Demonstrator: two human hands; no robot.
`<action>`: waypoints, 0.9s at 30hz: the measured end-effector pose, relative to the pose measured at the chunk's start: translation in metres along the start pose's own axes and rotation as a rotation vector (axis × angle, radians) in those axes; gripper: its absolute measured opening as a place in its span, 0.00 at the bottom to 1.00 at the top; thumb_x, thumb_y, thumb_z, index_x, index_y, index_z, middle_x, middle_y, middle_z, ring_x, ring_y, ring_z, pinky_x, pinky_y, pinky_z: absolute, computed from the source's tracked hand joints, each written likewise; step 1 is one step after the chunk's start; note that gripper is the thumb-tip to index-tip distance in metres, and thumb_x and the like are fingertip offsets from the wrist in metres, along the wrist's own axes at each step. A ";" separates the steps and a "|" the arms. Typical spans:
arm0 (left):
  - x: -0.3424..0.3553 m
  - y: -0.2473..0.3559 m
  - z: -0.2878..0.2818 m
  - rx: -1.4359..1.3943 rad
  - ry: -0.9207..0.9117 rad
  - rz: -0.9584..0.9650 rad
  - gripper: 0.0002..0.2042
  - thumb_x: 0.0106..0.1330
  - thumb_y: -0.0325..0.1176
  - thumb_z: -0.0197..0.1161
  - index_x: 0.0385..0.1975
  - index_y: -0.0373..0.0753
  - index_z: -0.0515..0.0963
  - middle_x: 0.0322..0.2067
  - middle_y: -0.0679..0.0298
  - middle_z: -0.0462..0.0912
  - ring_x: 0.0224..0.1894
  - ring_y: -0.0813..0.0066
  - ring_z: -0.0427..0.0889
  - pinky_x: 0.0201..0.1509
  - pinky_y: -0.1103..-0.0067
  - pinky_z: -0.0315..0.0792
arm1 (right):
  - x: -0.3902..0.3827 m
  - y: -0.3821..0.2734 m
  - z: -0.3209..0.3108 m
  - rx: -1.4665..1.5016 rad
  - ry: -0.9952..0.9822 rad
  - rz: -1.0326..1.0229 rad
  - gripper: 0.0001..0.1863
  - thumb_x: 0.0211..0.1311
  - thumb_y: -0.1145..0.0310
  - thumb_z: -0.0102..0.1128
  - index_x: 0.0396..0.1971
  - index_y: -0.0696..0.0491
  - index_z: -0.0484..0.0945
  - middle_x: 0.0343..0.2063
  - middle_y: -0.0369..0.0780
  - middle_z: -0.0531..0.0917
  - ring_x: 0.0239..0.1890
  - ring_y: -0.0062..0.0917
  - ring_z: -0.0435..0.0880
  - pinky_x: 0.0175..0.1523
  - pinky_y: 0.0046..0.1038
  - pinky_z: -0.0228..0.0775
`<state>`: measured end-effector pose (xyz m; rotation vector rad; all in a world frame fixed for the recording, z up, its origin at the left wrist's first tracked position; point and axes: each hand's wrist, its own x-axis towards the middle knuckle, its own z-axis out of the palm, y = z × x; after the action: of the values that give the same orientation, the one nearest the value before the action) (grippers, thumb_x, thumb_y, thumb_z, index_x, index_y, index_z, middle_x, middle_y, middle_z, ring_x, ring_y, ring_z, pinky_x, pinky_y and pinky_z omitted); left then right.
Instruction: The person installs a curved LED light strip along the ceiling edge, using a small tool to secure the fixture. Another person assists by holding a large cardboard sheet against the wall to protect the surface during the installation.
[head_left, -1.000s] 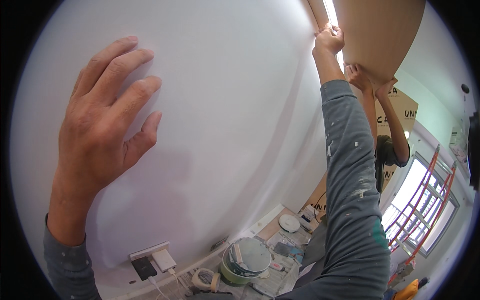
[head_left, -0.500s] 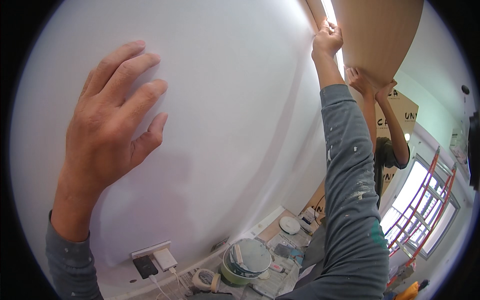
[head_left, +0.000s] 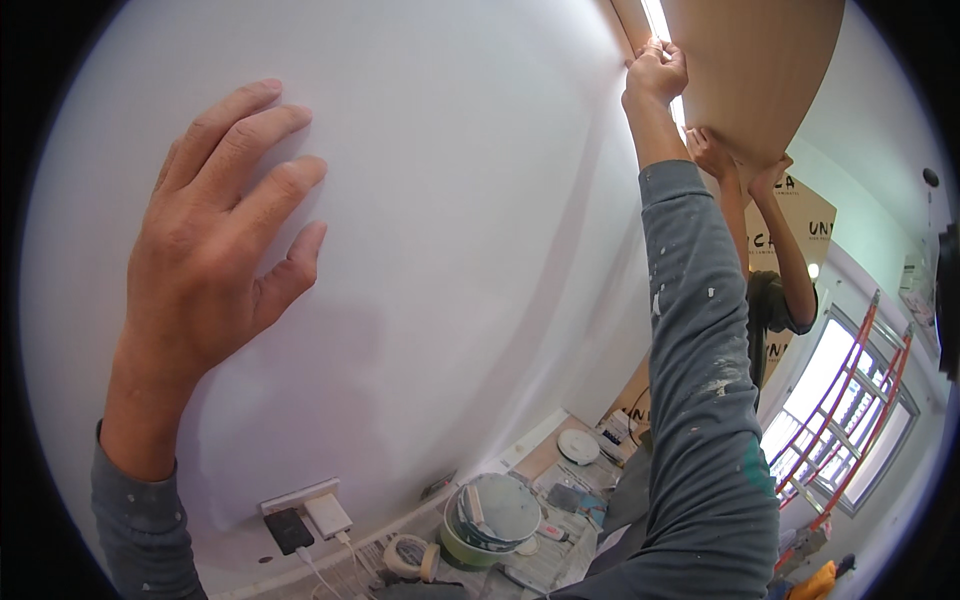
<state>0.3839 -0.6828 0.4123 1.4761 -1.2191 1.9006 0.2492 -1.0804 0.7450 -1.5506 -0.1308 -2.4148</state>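
My left hand [head_left: 215, 235] is raised before the white wall [head_left: 430, 240], fingers apart and slightly bent, with nothing in it. Whether its fingertips touch the wall I cannot tell. High on the right, my right hand [head_left: 657, 75] is closed, its fingertips pinched on a glowing light strip [head_left: 655, 15]. That strip runs along the edge of a light wooden panel [head_left: 760, 70] overhead. Beyond my right arm, another person's two hands [head_left: 712, 155] reach up to the panel's far end. The grey sleeve on my right arm has paint specks.
Below stands a worktop with a lidded bucket [head_left: 495, 515], a tape roll [head_left: 408, 556] and a white round disc [head_left: 578, 447]. Two chargers [head_left: 328, 514] are plugged into a wall socket. Printed boards [head_left: 790, 240] lean behind the other person. A red-railed ladder [head_left: 850, 400] stands by the window.
My left hand has shifted very slightly left. My right hand stays at the light strip with its fingers a little differently bent. The other person's hands have moved up slightly.
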 end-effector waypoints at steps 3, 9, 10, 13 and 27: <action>0.001 0.001 -0.001 -0.006 0.009 -0.001 0.11 0.58 0.28 0.67 0.41 0.37 0.84 0.58 0.53 0.80 0.69 0.53 0.72 0.71 0.62 0.72 | 0.002 0.002 -0.003 -0.055 -0.040 -0.028 0.09 0.72 0.66 0.62 0.41 0.58 0.79 0.35 0.42 0.87 0.33 0.25 0.85 0.38 0.30 0.79; 0.001 0.001 -0.001 -0.010 0.007 -0.001 0.11 0.58 0.28 0.67 0.41 0.37 0.84 0.58 0.53 0.80 0.69 0.53 0.72 0.72 0.61 0.72 | 0.002 0.002 0.002 0.036 0.043 0.033 0.09 0.72 0.66 0.62 0.40 0.58 0.80 0.33 0.41 0.87 0.34 0.25 0.86 0.39 0.30 0.80; 0.002 0.001 -0.002 -0.018 0.005 -0.002 0.11 0.58 0.28 0.67 0.41 0.37 0.84 0.58 0.53 0.80 0.69 0.53 0.72 0.72 0.61 0.71 | 0.002 0.002 0.003 0.083 0.076 0.051 0.09 0.72 0.66 0.62 0.40 0.58 0.80 0.32 0.40 0.88 0.34 0.25 0.86 0.39 0.31 0.80; 0.001 0.001 -0.001 -0.018 0.003 -0.004 0.11 0.58 0.28 0.67 0.41 0.38 0.83 0.58 0.53 0.80 0.69 0.54 0.72 0.72 0.61 0.71 | -0.002 -0.001 -0.001 -0.063 -0.038 -0.037 0.08 0.72 0.67 0.62 0.41 0.58 0.80 0.33 0.41 0.87 0.34 0.25 0.86 0.39 0.29 0.79; 0.001 0.000 -0.002 -0.018 0.012 0.001 0.11 0.58 0.27 0.67 0.41 0.38 0.83 0.57 0.54 0.81 0.69 0.54 0.73 0.72 0.62 0.72 | -0.006 -0.007 0.006 0.115 0.036 0.104 0.08 0.73 0.70 0.59 0.41 0.60 0.78 0.32 0.40 0.84 0.31 0.23 0.83 0.35 0.26 0.75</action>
<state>0.3825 -0.6810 0.4133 1.4531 -1.2290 1.8916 0.2548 -1.0717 0.7422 -1.4270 -0.1735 -2.3109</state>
